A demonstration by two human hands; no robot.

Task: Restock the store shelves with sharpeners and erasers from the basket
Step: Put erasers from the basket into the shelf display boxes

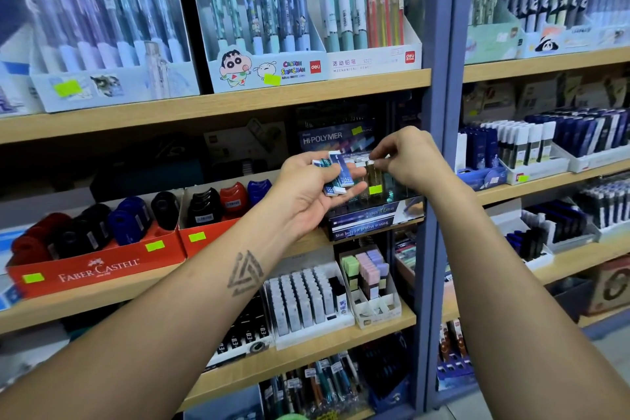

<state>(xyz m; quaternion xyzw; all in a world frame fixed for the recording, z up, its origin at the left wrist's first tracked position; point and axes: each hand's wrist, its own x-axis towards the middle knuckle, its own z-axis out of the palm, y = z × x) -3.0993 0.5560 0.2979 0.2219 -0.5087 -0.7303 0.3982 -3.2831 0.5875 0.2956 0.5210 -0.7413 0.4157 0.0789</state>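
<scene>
My left hand [308,189] is palm up in front of the middle shelf and grips a small bundle of slim blue-and-white erasers [337,176]. My right hand [407,158] pinches one slim eraser [363,157] at its end, just above the dark eraser display box [368,220] labelled "Slim body for precise erasing". Both hands are close together over that box. Red Faber-Castell boxes [99,268] holding red, black and blue sharpeners [129,220] stand on the same shelf to the left. The basket is not in view.
A Hi-Polymer box [335,138] stands behind the hands. Pen displays [266,27] fill the shelf above. White eraser packs [303,303] and pastel erasers [368,274] sit on the shelf below. A blue upright post [439,181] divides off the right-hand shelving.
</scene>
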